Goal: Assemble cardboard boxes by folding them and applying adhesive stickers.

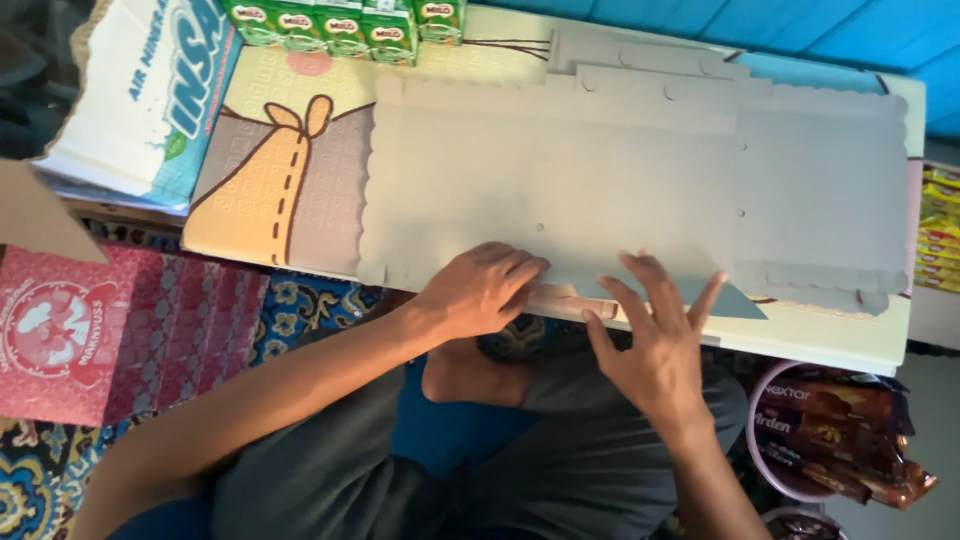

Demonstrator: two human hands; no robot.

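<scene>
Grey cardboard sheet (620, 190), cream cartoon-print table (270, 180), green cartons (345, 28), patterned blue rug (300, 310)

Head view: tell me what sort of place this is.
Probably a small home shop or packing corner. Both hands, left hand and right hand, press a flat grey cardboard sheet on a low table, with green drink cartons and snack packets stocked around.

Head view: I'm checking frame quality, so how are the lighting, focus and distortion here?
Head view: soft, dim light with no glare on the grey cardboard sheet; left hand and right hand are fairly sharp; the green drink cartons at the top edge are softer; the table edge bows slightly.
</scene>
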